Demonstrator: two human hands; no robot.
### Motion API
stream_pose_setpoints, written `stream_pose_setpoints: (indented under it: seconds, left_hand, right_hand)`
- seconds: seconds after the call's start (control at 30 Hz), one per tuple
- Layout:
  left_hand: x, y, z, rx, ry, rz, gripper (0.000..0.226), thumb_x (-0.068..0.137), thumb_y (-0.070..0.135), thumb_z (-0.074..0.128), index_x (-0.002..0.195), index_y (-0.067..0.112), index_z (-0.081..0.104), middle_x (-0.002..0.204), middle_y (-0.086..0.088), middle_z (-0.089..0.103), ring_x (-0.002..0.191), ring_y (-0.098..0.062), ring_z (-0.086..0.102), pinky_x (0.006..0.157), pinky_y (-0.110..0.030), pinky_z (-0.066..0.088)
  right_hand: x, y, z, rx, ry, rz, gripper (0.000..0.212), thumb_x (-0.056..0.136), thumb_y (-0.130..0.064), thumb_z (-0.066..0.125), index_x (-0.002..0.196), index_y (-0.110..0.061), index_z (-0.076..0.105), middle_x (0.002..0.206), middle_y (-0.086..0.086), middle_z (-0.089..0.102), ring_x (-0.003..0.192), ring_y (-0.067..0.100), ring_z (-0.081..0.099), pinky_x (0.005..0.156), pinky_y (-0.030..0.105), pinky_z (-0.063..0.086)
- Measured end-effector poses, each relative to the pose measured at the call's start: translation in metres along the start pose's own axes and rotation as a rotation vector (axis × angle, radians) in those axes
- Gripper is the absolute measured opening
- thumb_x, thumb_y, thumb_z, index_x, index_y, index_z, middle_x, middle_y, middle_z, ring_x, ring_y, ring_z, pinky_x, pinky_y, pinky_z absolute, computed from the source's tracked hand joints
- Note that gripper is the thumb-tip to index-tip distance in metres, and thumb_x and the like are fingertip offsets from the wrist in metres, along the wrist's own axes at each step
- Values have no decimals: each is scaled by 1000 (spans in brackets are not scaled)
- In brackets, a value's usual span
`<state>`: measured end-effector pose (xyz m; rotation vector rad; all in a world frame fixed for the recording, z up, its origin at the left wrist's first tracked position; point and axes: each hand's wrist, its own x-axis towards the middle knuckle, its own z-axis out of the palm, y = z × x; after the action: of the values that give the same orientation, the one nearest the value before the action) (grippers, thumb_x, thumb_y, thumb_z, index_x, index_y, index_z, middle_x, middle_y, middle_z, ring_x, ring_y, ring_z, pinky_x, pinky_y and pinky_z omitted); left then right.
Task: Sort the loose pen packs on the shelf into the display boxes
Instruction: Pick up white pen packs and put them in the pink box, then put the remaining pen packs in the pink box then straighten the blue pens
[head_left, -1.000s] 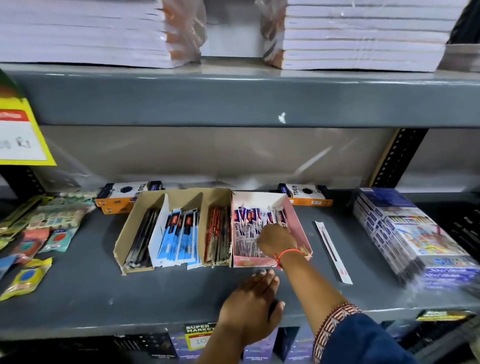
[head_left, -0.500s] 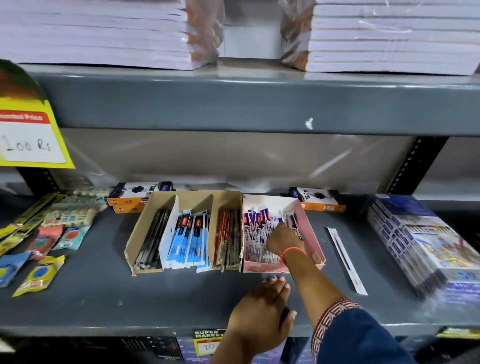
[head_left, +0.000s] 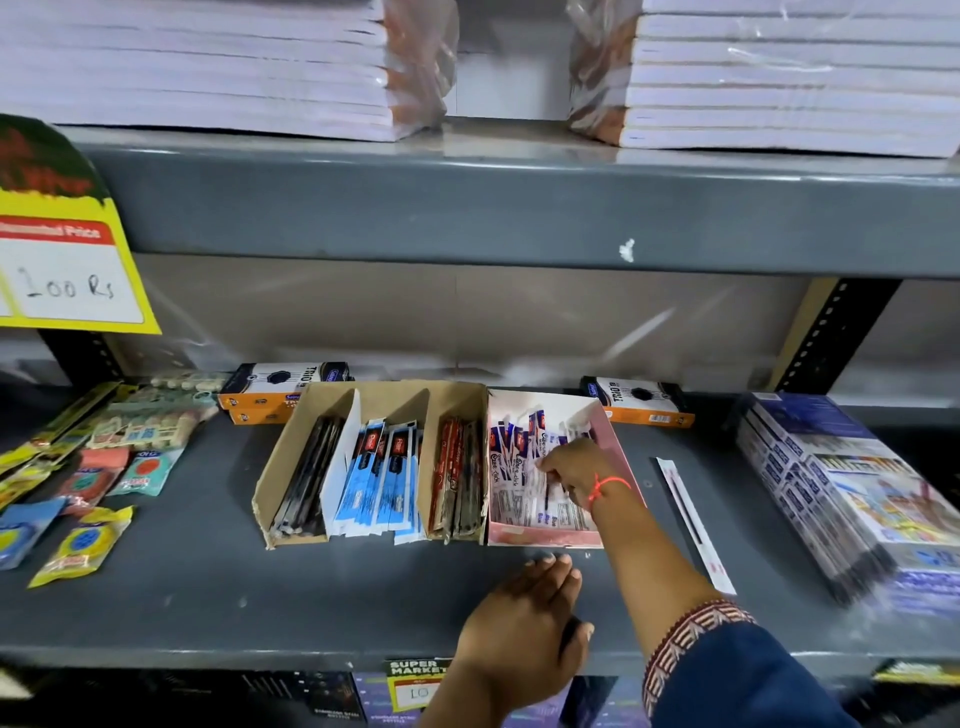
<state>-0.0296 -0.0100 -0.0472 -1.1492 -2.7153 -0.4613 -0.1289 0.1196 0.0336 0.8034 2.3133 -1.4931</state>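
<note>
A brown cardboard display box (head_left: 291, 457) on the grey shelf holds black pen packs (head_left: 311, 478), blue pen packs (head_left: 379, 478) and red pen packs (head_left: 457, 473) in three sections. Right of it stands a pink display box (head_left: 618, 452) with white and purple pen packs (head_left: 514, 467). My right hand (head_left: 571, 470) reaches into the pink box, fingers curled on those packs. My left hand (head_left: 524, 623) lies flat on the shelf's front edge, holding nothing. One loose white pen pack (head_left: 693, 519) lies on the shelf right of the pink box.
Orange-and-black boxes (head_left: 280, 387) (head_left: 641, 400) sit behind the display boxes. Eraser and small stationery packets (head_left: 104, 467) cover the left; a stack of colourful packs (head_left: 841, 488) stands at the right. The upper shelf (head_left: 519, 208) carries notebook stacks (head_left: 779, 78); a yellow price sign (head_left: 67, 270) hangs left.
The view has shifted slightly, so everything sits further right in the frame. My right hand stays inside the pink box, moving a little among the packs. The left hand remains on the shelf edge.
</note>
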Motion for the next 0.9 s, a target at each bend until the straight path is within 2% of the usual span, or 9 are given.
stream_pose_setpoints:
  seconds: [0.1, 0.27, 0.33, 0.4, 0.5, 0.7, 0.73, 0.8, 0.9]
  left_hand:
    - [1, 0, -1, -3, -20, -7, 51, 81, 47, 40, 107, 18, 73, 114, 3, 68, 105, -10, 63, 86, -20, 49]
    - [0, 1, -3, -27, -61, -4, 51, 80, 46, 41, 108, 16, 72, 113, 3, 69, 103, -10, 64, 82, -19, 50]
    - [0, 2, -4, -28, -71, -9, 51, 80, 45, 42, 108, 16, 72, 113, 2, 69, 103, -11, 64, 83, -19, 49]
    - [-1, 2, -3, -15, -55, -17, 50, 80, 45, 42, 108, 15, 72, 113, 1, 69, 104, -11, 64, 85, -20, 49]
    - [-1, 2, -5, -19, -65, -33, 50, 80, 45, 41, 104, 17, 74, 111, 2, 70, 102, -11, 65, 83, -20, 49]
    - [1, 11, -19, -45, -110, -88, 52, 79, 48, 37, 100, 21, 76, 106, 7, 71, 94, -7, 67, 83, -15, 47]
    - [2, 16, -21, -43, -103, -100, 54, 82, 48, 35, 108, 19, 73, 116, 6, 67, 103, -9, 64, 91, -15, 41]
    - [1, 14, -24, 37, -99, -88, 62, 91, 47, 23, 139, 18, 48, 147, 6, 37, 134, -10, 36, 106, -16, 9]
    - [2, 10, -14, 89, -164, -60, 59, 99, 49, 18, 152, 22, 16, 155, 12, 4, 142, -7, 2, 102, -13, -12]
  right_hand:
    - [-10, -10, 7, -9, -49, -50, 27, 86, -5, 57, 60, -5, 52, 54, 6, 49, 34, 13, 41, 36, 22, 34]
    - [-3, -9, 30, -206, -10, -126, 21, 89, -4, 53, 100, 8, 66, 64, 9, 57, 55, 19, 55, 68, 31, 52]
    - [-6, -8, 29, -300, 13, -149, 11, 86, -9, 58, 83, -1, 65, 79, 14, 66, 69, 25, 61, 77, 29, 50]
    - [-7, -10, 23, -371, 78, -172, 22, 84, -12, 61, 64, -9, 53, 96, 17, 71, 82, 27, 64, 76, 27, 48]
    - [-12, -9, 7, -424, 160, -213, 29, 84, -16, 56, 58, -13, 44, 93, 16, 67, 82, 28, 60, 79, 32, 50]
    - [-26, 25, -55, -300, 553, -191, 26, 90, -19, 45, 101, -3, 63, 111, 21, 66, 100, 37, 62, 73, 33, 44]
    - [-29, 41, -67, -340, 575, -151, 28, 90, -19, 47, 109, -3, 60, 117, 21, 64, 107, 37, 60, 77, 35, 45]
    - [-29, 64, -73, -493, 543, -75, 39, 91, -26, 50, 123, -3, 52, 129, 21, 56, 121, 37, 50, 91, 41, 47]
    - [-29, 86, -76, -650, 529, -63, 40, 94, -25, 47, 127, -3, 51, 133, 18, 50, 123, 37, 48, 95, 42, 47]
